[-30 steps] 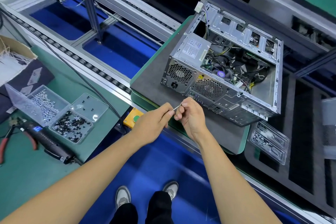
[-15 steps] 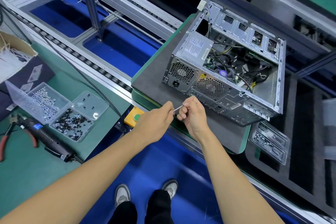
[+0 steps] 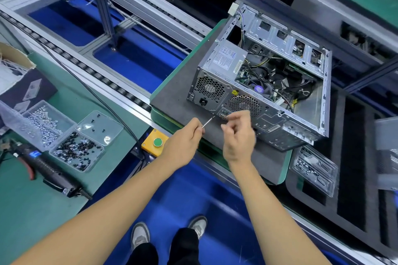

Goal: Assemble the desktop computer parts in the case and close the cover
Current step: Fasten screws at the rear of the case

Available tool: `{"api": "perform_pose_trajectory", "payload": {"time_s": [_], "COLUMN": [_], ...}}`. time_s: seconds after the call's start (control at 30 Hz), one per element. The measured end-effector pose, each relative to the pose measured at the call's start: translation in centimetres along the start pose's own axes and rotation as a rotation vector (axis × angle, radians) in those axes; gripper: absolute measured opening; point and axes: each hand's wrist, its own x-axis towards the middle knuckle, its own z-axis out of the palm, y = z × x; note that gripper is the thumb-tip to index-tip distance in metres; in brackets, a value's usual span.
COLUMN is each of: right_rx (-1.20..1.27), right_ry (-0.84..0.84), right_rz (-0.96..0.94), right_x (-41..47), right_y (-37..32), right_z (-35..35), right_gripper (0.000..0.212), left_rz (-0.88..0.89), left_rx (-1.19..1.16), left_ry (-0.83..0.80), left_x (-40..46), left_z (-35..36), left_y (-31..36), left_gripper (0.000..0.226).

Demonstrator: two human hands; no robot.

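The open desktop case [image 3: 301, 127] lies on its side on a grey mat [image 3: 172, 101], its rear panel facing me and its cover off. Inside I see the power supply [image 3: 228, 60], the motherboard and black cables. My left hand [image 3: 183, 144] grips a thin metal screwdriver [image 3: 207, 122], whose tip points at the lower rear panel. My right hand [image 3: 239, 142] hovers just right of that tip, blurred, with loosely curled fingers close to the rear ports. I see nothing in it.
Left of me, a clear divided box of screws [image 3: 64, 135], a black electric screwdriver [image 3: 49, 168] and red-handled pliers [image 3: 28, 168] lie on the green bench. A yellow box with a green button [image 3: 155, 142] sits on the conveyor rail. A clear tray of screws [image 3: 312, 170] lies right of the case.
My right hand has let go of the screwdriver tip and moved right and up toward the rear panel. The left hand keeps its grip, and the tip now points at the case.
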Motion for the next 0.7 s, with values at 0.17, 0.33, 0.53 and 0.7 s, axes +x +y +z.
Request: {"api": "perform_pose_trajectory", "payload": {"time_s": [0.17, 0.33, 0.53, 0.7], "right_rx": [-0.485, -0.747, -0.515, -0.445], "right_ry": [0.078, -0.919, -1.029, -0.969], "right_rz": [-0.634, 0.255, 0.274, 0.232], "right_x": [10.1, 15.8, 16.1, 15.8], "right_y": [-3.4, -4.3, -2.9, -1.2], "right_z": [-4.1, -5.7, -5.2, -5.5], "right_gripper": [0.048, 0.023, 0.024, 0.034], "left_rz": [0.034, 0.011, -0.031, -0.038], "left_rx": [-0.029, -0.083, -0.145, -0.194], "left_ry": [-0.029, -0.025, -0.043, -0.026], "left_x": [1.5, 1.9, 1.7, 1.9], "left_z": [0.9, 1.6, 2.1, 2.0], "left_y": [0.8, 1.4, 1.3, 1.5], "left_gripper": [0.020, 0.021, 0.022, 0.023]}}
